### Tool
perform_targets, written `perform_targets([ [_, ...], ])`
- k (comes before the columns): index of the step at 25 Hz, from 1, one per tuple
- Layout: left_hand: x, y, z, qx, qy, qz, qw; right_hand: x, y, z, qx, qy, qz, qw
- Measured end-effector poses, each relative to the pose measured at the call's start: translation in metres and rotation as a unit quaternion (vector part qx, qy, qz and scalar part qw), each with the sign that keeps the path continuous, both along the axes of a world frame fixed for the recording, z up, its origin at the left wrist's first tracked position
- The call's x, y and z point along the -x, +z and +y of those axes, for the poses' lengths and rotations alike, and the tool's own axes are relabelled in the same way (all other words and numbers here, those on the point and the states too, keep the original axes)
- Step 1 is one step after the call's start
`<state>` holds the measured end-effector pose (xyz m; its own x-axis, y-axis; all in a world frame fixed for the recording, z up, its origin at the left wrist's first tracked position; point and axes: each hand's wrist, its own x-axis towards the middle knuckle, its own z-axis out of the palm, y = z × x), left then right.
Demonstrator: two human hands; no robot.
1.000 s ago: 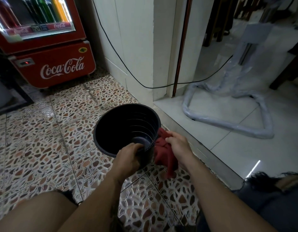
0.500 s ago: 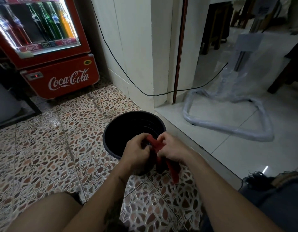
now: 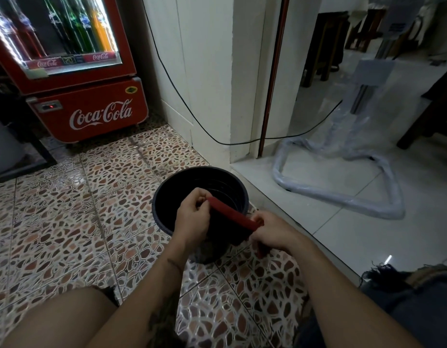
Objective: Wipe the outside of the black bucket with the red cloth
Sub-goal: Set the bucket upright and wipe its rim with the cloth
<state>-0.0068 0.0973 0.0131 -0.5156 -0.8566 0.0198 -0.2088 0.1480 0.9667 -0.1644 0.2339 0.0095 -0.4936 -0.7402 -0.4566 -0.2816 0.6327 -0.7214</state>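
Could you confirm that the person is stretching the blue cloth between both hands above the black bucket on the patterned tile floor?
Not quite: the cloth is red, not blue, as the head view shows. The left hand and right hand do stretch it between them above the black bucket on the patterned tile floor.

One black bucket point(image 3: 177, 197) and one red cloth point(image 3: 233, 217) are seen, with two hands, the left hand point(image 3: 193, 222) and the right hand point(image 3: 274, 233). One Coca-Cola cooler point(image 3: 91, 114), one black cable point(image 3: 192, 114) and one plastic-wrapped stand point(image 3: 343, 197) are counted; one bare knee point(image 3: 59, 320) is shown.
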Motion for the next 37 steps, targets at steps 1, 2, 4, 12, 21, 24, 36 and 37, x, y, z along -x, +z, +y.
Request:
perform_targets([
  [1,0.0,0.003,0.001,-0.031,-0.013,0.024,0.999,0.002,0.0,0.0,-0.001,0.005,-0.048,0.999],
  [2,0.001,0.007,0.001,-0.051,-0.03,0.044,0.997,0.003,0.001,-0.001,0.001,0.011,-0.084,0.996],
  [4,0.003,0.013,0.001,-0.049,-0.06,0.063,0.995,0.002,0.002,-0.005,0.018,0.005,-0.102,0.995],
  [12,0.002,0.029,0.003,-0.083,-0.14,0.098,0.982,-0.012,-0.013,-0.026,0.065,-0.043,-0.099,0.992],
  [21,-0.009,0.042,-0.006,-0.125,-0.184,0.09,0.971,-0.013,-0.017,-0.026,0.163,-0.127,-0.071,0.976],
  [24,-0.009,0.035,-0.012,-0.196,-0.17,0.037,0.965,-0.006,-0.004,-0.024,0.221,-0.171,-0.093,0.956],
  [36,0.007,0.033,0.003,-0.216,-0.239,-0.042,0.946,0.014,0.037,-0.04,0.227,-0.062,0.066,0.97],
  [37,0.007,0.029,0.002,-0.209,-0.219,-0.048,0.952,0.015,0.034,-0.046,0.208,-0.056,0.082,0.973],
])
